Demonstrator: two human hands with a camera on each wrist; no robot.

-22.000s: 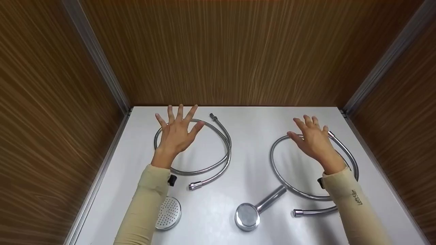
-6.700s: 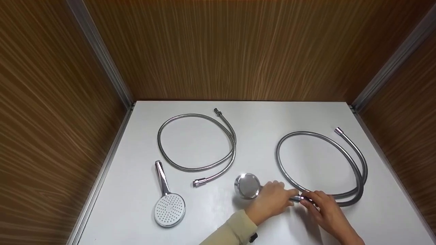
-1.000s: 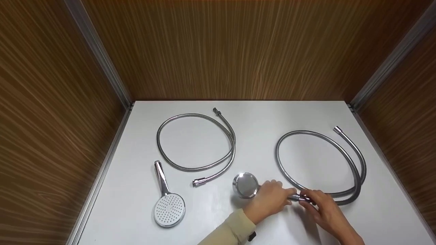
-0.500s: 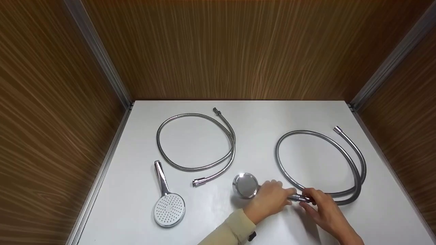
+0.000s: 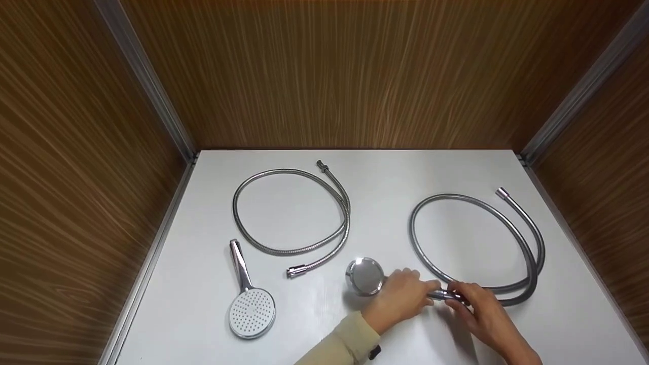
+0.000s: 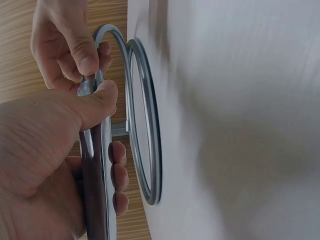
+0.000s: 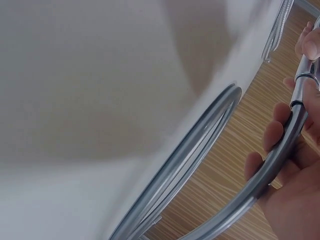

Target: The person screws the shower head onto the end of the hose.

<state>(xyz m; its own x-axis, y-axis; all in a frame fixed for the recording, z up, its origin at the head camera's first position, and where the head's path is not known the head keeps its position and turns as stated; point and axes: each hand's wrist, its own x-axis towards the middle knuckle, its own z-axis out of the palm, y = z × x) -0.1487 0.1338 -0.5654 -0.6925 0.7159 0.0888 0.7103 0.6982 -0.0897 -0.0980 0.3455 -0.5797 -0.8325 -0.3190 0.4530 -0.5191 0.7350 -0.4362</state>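
Note:
My left hand (image 5: 400,296) grips the handle of a chrome shower head (image 5: 366,277), whose round disc points left, raised a little over the table. In the left wrist view the fingers wrap the shiny handle (image 6: 97,185) and the thumb lies along it. My right hand (image 5: 481,317) pinches the metal end of a grey shower hose (image 5: 451,196) at the handle's lower end. Seen from the right wrist, the hose's connector (image 7: 298,91) is in line with the handle, meeting it at a narrow seam. The rest of this hose lies looped on the table.
A second shower head (image 5: 252,313) with a dotted white face lies at the left. Behind it a ribbed metal hose (image 5: 281,252) is coiled on the white table (image 5: 187,284). Wood-grain panels (image 5: 324,76) enclose the back and sides.
Both hands, spread over the table at first, came to hold the shower head and hose. Lately the right fingers shifted forward on the connector and back again; the left hand stayed still.

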